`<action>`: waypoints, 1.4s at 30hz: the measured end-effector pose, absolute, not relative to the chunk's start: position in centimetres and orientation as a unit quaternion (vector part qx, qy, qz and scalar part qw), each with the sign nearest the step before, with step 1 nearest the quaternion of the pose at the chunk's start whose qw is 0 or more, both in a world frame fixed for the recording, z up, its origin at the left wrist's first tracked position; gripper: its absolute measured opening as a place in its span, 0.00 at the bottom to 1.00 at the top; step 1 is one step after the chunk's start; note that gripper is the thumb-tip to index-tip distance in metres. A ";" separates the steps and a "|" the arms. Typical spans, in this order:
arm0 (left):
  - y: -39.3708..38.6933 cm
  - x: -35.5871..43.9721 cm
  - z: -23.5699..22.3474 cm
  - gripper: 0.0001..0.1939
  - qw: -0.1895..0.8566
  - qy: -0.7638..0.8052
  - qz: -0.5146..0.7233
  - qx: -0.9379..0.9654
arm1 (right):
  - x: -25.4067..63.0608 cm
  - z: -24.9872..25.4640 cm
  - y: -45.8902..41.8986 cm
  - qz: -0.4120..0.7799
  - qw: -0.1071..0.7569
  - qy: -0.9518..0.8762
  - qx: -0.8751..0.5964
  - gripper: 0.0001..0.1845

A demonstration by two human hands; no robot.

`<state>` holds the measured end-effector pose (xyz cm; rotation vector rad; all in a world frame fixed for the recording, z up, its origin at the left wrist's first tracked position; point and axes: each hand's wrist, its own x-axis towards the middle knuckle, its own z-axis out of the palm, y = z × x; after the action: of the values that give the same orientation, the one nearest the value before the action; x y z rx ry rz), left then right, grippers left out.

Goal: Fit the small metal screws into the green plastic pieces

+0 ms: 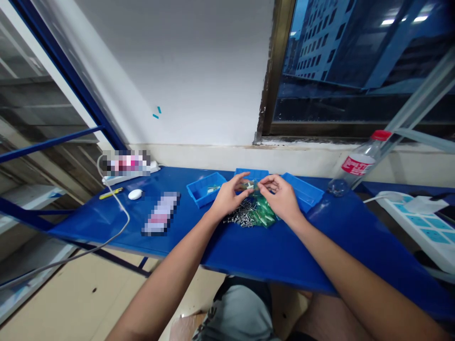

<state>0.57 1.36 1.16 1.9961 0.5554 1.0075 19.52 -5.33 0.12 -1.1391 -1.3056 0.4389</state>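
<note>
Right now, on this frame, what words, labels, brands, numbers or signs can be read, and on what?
Nothing can be read for certain.
Red label on the plastic bottle: white lettering, too blurred to read.
Pixelated block by the power strip: obscured, unreadable.
Pixelated block on the blue table: obscured, unreadable.

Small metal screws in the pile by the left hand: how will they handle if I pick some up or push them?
The small metal screws look bare metal, so they are probably stiff and fairly heavy for their size. Their slim round shanks, loosely heaped beside the left hand, suggest they may roll or scatter when pushed across the smooth blue tabletop.
</note>
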 end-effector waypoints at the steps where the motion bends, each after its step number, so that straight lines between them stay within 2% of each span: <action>1: 1.5 0.7 1.0 0.31 0.440 0.224 0.410 0.767 | 19.5 0.1 -5.3 0.200 0.635 -0.563 -0.490 0.10; 5: 2.0 0.9 0.8 0.29 0.536 0.236 0.428 0.688 | 18.9 0.0 -5.5 0.226 0.664 -0.537 -0.469 0.12; 11: 2.1 0.7 1.1 0.26 0.585 0.237 0.425 0.649 | 18.6 0.1 -5.9 0.312 0.631 -0.549 -0.450 0.24; 16: 2.0 0.8 1.3 0.31 0.592 0.240 0.416 0.647 | 19.0 -0.1 -5.8 0.325 0.625 -0.539 -0.462 0.19; 18: 2.0 0.9 1.4 0.32 0.578 0.240 0.423 0.655 | 19.1 -0.1 -5.8 0.300 0.621 -0.543 -0.479 0.15; 22: 1.5 1.0 1.6 0.23 0.511 0.272 0.423 0.697 | 19.2 0.3 -6.1 0.161 0.617 -0.559 -0.529 0.09; 24: 1.3 1.0 1.8 0.24 0.537 0.265 0.396 0.696 | 19.2 0.6 -6.4 0.086 0.595 -0.598 -0.531 0.06; 29: 1.6 1.0 1.8 0.25 0.609 0.250 0.398 0.639 | 19.2 1.1 -6.8 0.015 0.517 -0.713 -0.473 0.12; 31: 2.0 0.8 1.6 0.25 0.605 0.265 0.416 0.625 | 19.2 1.1 -6.7 0.034 0.533 -0.709 -0.459 0.11; 34: 2.3 0.7 1.5 0.22 0.593 0.272 0.443 0.615 | 19.2 0.8 -6.3 0.106 0.606 -0.637 -0.464 0.07; 36: 2.2 0.7 1.5 0.21 0.591 0.263 0.437 0.625 | 19.3 0.6 -6.1 0.171 0.643 -0.577 -0.474 0.11; 39: 1.8 0.8 1.5 0.21 0.588 0.241 0.406 0.657 | 19.2 0.4 -5.9 0.271 0.641 -0.537 -0.477 0.21; 42: 1.5 0.8 1.6 0.18 0.527 0.236 0.403 0.710 | 19.3 0.3 -5.8 0.302 0.637 -0.514 -0.489 0.21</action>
<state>0.80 1.45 1.58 1.6972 0.5641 0.9637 19.25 -5.83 0.31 -1.1159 -1.1738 0.6908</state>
